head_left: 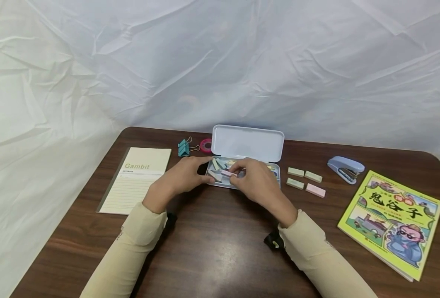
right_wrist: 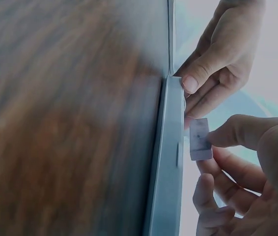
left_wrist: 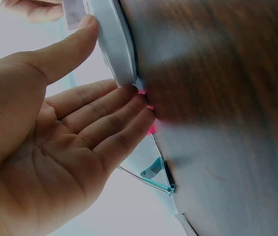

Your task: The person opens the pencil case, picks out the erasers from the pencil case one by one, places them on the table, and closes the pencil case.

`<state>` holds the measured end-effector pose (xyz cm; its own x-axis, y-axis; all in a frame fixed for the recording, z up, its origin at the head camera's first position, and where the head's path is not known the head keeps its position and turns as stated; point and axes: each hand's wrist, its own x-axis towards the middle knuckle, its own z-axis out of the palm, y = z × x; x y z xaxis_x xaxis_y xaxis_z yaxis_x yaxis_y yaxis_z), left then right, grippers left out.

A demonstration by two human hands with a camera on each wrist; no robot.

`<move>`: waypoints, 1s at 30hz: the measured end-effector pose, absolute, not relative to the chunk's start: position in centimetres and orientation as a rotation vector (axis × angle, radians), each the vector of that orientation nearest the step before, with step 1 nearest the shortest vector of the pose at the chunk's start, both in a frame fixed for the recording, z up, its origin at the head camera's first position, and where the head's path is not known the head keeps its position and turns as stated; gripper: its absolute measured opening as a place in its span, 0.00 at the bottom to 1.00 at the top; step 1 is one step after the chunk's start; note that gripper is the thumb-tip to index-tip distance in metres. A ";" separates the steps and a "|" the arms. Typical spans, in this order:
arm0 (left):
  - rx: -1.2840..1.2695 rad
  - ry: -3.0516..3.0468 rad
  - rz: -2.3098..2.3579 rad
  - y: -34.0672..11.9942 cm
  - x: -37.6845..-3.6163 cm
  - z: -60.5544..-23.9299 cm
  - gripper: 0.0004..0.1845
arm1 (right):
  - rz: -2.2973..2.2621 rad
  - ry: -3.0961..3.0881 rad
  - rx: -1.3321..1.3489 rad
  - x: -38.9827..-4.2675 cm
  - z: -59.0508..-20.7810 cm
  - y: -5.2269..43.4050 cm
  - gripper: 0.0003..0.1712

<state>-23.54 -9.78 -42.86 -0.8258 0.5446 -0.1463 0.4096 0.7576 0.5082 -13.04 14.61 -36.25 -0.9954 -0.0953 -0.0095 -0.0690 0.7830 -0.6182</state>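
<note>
An open white metal pencil case [head_left: 247,142] lies at the table's far side, its lid raised at the back. Several block erasers [head_left: 215,164] lie in its left part. My left hand [head_left: 184,176] holds the case by its left end, thumb at the near corner and fingers at the far one. Between right thumb and fingers, my right hand [head_left: 255,182] pinches a small pink eraser [right_wrist: 200,139] just above the case's near rim [right_wrist: 171,162]. That hand hides much of the right part of the case in the head view.
Right of the case lie pale green erasers [head_left: 296,183] and a pink one [head_left: 315,190]. Farther right are a blue stapler [head_left: 346,169] and a yellow comic book [head_left: 391,223]. On the left are a notebook [head_left: 139,178], a teal binder clip [head_left: 184,147] and a pink tape roll [head_left: 206,145].
</note>
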 end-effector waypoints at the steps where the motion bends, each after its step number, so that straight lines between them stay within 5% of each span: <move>1: 0.740 2.666 0.683 -9.7 -23.4 -42.7 0.45 | -1.024 2.927 -0.132 -13.0 -36.3 14.7 0.10; 30: 0.739 2.675 0.672 -9.9 -23.7 -43.3 0.46 | -1.085 2.920 -0.078 -9.9 -35.8 20.0 0.11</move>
